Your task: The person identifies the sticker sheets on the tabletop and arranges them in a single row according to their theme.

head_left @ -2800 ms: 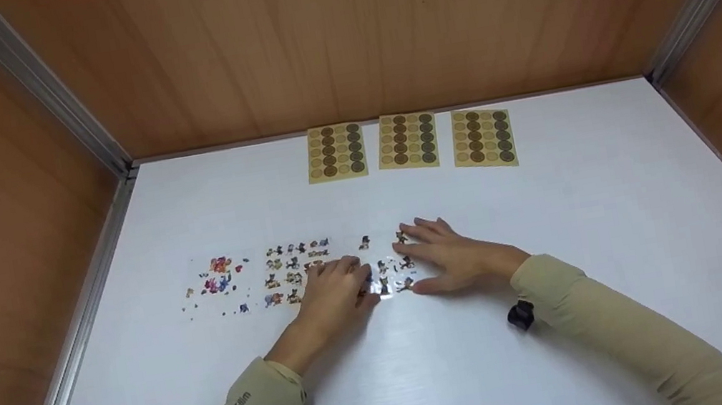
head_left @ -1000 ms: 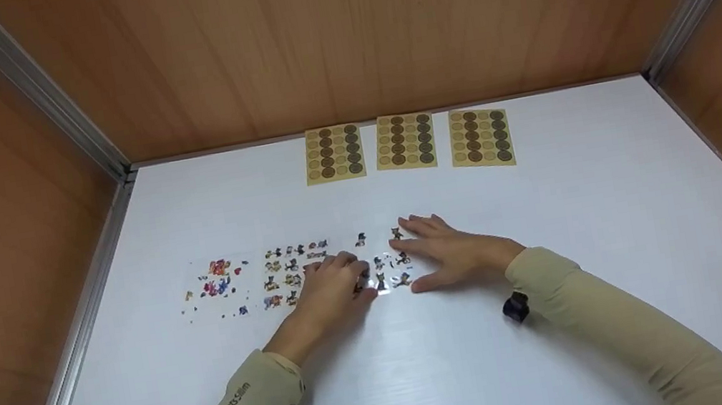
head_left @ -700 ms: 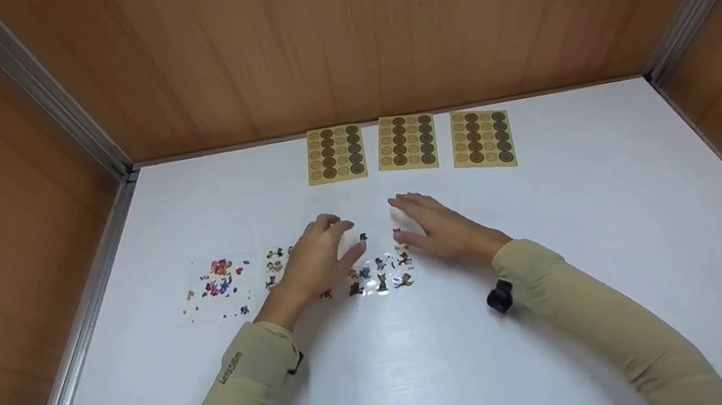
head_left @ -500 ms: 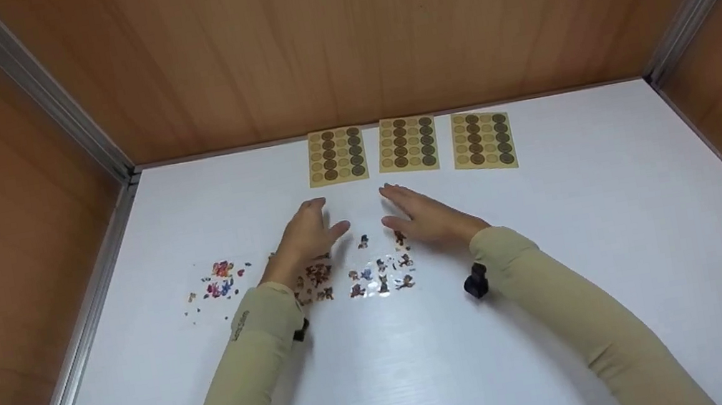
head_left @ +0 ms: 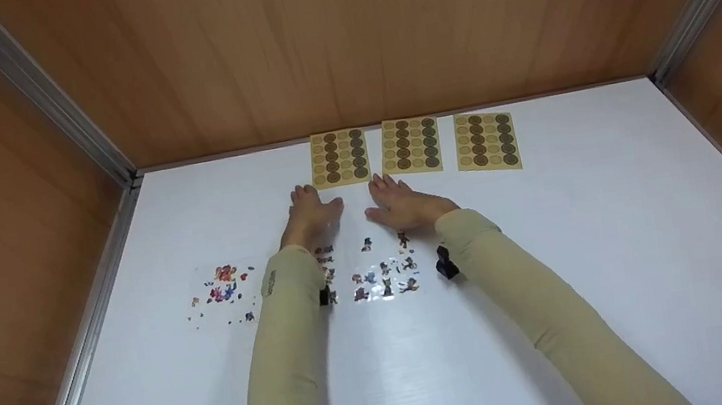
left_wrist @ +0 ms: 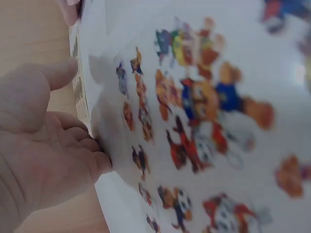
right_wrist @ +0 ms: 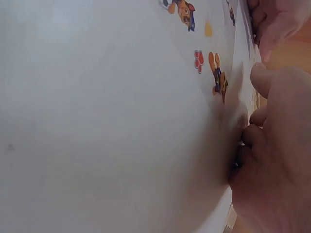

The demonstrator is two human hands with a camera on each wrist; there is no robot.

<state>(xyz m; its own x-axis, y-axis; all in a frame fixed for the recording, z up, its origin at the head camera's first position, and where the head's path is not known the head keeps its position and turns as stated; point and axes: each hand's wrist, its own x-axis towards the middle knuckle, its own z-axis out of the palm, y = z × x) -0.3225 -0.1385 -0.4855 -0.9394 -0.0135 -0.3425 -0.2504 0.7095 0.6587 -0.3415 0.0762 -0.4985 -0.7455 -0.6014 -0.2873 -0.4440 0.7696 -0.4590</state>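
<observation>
Leftmost tan sheet (head_left: 339,158), just beyond left hand (head_left: 313,216)

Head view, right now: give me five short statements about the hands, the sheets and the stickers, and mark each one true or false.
1. Three tan sheets lie along the far edge of the table. True.
2. The left hand is lifting a tan sheet off the table. False: all three lie on the table.
3. The right hand has its fingertips near a corner of the middle tan sheet. True.
4. The cartoon stickers lie farther from the person than the tan sheets. False: they lie nearer.
5. The left sleeve hides some of the cartoon stickers. True.
</observation>
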